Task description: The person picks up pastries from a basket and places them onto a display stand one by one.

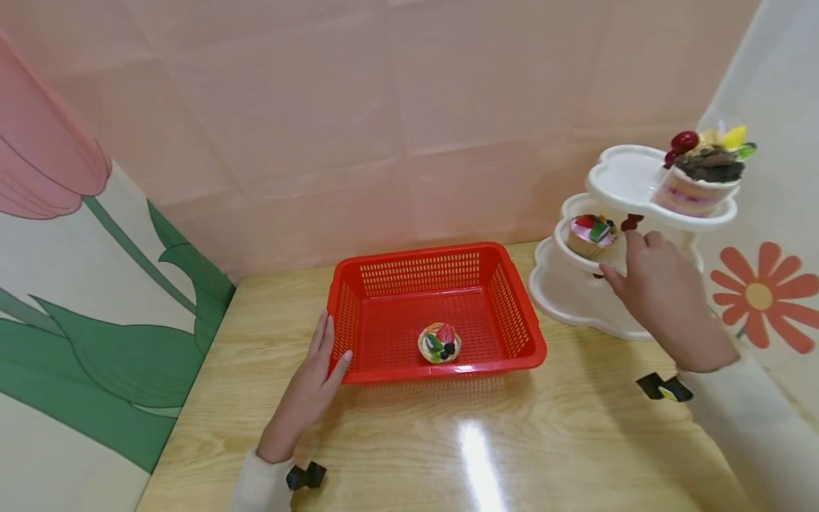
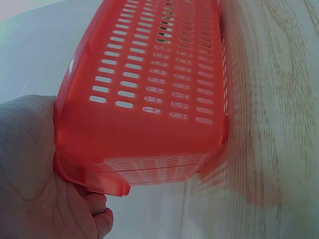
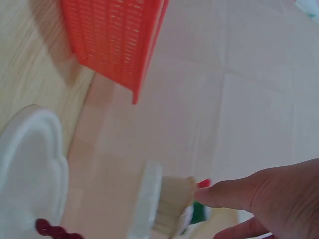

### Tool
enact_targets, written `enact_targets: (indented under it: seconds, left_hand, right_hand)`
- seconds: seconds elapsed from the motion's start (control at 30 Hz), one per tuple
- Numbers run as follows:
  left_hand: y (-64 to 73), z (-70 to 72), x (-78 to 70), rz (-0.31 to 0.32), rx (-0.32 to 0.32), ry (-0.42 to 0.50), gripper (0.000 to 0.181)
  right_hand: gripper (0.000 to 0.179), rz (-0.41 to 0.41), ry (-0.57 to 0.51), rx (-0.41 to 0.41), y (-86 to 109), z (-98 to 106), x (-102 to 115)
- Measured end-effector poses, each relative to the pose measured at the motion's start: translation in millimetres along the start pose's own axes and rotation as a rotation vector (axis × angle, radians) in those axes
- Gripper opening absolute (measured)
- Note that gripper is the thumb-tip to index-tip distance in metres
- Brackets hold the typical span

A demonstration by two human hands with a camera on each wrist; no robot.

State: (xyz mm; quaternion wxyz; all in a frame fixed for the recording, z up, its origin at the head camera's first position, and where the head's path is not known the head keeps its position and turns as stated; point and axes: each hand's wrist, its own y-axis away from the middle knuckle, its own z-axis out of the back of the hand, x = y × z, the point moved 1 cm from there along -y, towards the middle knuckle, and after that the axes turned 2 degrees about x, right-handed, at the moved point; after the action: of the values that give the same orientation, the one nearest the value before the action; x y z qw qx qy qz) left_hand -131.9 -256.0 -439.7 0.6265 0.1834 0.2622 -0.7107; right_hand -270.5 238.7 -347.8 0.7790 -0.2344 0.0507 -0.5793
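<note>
My left hand (image 1: 312, 380) holds the near left corner of a red plastic basket (image 1: 422, 256). In the left wrist view its fingers (image 2: 102, 219) curl past the basket's rim (image 2: 89, 184). Inside the basket lies a small toy fruit tart (image 1: 440, 343). At the right, my right hand (image 1: 665, 291) reaches in beside the middle tier of a white stand (image 1: 617, 174), thumb and fingers spread. A toy cupcake (image 1: 590, 240) with pink cream and fruit sits on that tier, close to the hand. The right wrist view puts the thumb (image 3: 224, 194) by the cupcake's topping, with contact unclear.
A toy cake slice (image 1: 697, 186) topped with fruit stands on the stand's upper tier, above my right hand. The wide bottom tier (image 1: 569, 302) rests on the wooden table (image 1: 384, 455). Behind the table hangs a pink backdrop (image 1: 307, 142).
</note>
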Motion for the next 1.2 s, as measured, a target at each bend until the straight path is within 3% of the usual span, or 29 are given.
enact_targets:
  seconds: [0.17,0.27,0.63,0.93,1.2]
  left_hand:
    - [-0.2,-0.5,-0.3,0.004,0.003,0.005,0.077]
    - [-0.3,-0.7,-0.3,0.012,0.008,-0.001,0.077]
    - [0.1,-0.7,0.3,0.021,0.009,0.004,0.079]
    - [0.0,-1.7,1.7,0.015,0.003,0.002,0.079]
    - [-0.6,-2.5,1.6,0.011,-0.001,0.001,0.079]
  right_hand:
    - [0.055,0.072,-0.024,-0.043,0.2,0.8,17.1]
    - [0.054,0.144,-0.060,-0.023,-1.9,-3.7,26.5]
    - [0.047,0.354,-0.169,0.248,-11.7,-21.8,74.8]
    - [0.056,0.394,-0.224,0.394,-10.5,-41.4,102.6]
    - [0.059,0.440,-0.263,0.462,-4.9,-60.3,118.5]
